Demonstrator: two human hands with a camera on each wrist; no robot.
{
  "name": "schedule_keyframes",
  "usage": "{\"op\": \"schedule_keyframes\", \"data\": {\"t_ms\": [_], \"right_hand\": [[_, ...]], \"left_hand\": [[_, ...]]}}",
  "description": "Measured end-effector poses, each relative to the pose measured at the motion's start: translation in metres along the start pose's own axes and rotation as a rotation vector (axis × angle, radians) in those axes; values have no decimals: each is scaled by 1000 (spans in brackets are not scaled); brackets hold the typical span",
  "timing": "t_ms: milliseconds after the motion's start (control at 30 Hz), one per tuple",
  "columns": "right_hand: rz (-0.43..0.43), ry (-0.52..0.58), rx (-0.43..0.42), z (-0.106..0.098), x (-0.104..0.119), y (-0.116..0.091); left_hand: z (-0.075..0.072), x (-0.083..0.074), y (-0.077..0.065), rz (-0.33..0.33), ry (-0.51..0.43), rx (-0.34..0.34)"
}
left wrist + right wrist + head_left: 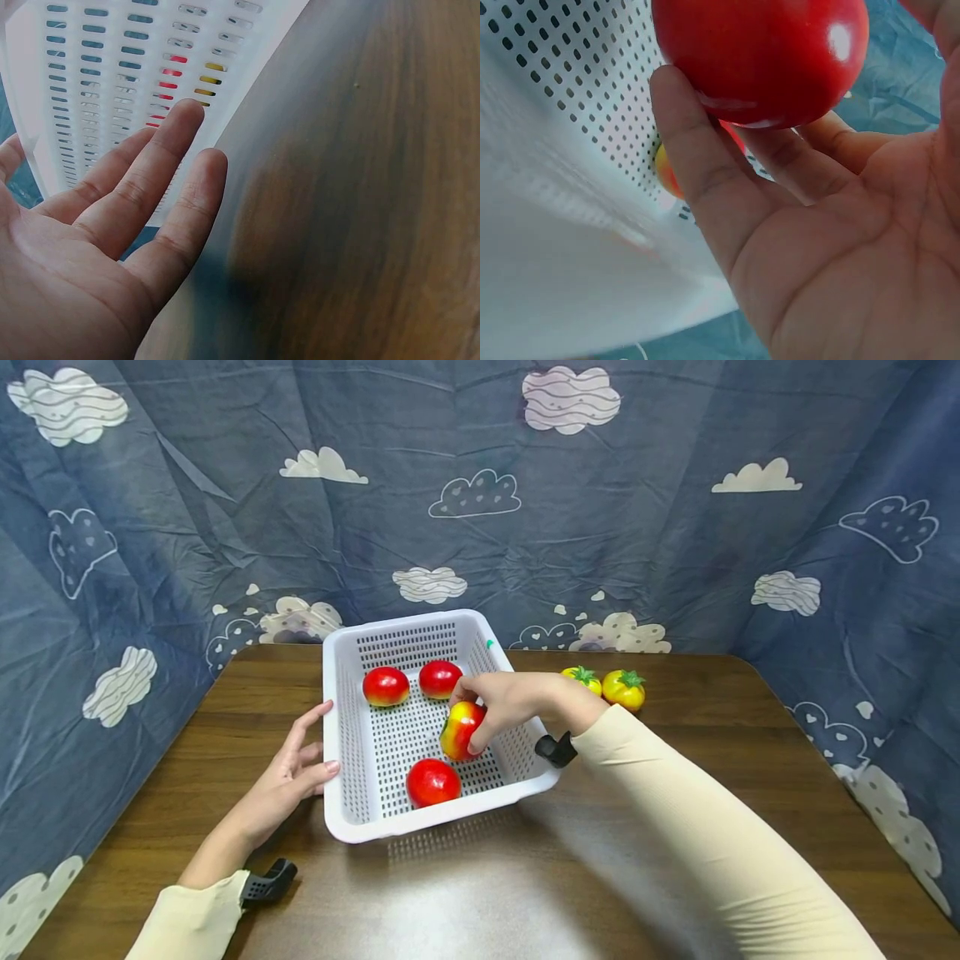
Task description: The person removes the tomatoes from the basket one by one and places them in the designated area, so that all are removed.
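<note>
My right hand [504, 703] reaches over the right side of a white perforated plastic basket [442, 818] and grips a red-and-yellow fruit [461, 731] inside it. In the right wrist view this fruit [765, 56] shows glossy red, with fingers and thumb around it. Three more fruits lie on the basket floor: a red fruit [386, 686] at back left, another red fruit [440, 679] at the back, and a red fruit [433, 782] near the front. My left hand [288, 772] is at the basket's left side, fingertips touching it, fingers [127, 191] mostly straight.
Two yellow fruits with green leafy tops, one yellow fruit [624, 690] and another yellow fruit [581, 678] partly behind my right wrist, sit right of the basket. The brown wooden table [735, 752] ends at a blue cloud-patterned curtain [480, 547].
</note>
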State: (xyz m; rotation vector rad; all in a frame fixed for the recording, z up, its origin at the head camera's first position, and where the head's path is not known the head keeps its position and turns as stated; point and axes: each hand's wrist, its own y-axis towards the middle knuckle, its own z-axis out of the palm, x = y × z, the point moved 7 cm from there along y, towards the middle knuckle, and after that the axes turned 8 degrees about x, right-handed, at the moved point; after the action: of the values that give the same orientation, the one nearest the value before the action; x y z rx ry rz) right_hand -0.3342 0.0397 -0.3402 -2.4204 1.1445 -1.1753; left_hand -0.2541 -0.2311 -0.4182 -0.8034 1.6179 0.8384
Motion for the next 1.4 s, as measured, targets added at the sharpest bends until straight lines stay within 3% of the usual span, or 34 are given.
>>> {"op": "schedule_keyframes", "data": {"t_ms": [533, 900, 1400], "right_hand": [[-108, 12, -107, -18, -1, -21], [-92, -48, -139, -29, -5, -30], [-203, 64, -259, -39, -15, -52]], "left_hand": [[0, 0, 0, -5, 3, -5], [1, -1, 0, -2, 2, -1], [0, -1, 0, -10, 9, -6]]}}
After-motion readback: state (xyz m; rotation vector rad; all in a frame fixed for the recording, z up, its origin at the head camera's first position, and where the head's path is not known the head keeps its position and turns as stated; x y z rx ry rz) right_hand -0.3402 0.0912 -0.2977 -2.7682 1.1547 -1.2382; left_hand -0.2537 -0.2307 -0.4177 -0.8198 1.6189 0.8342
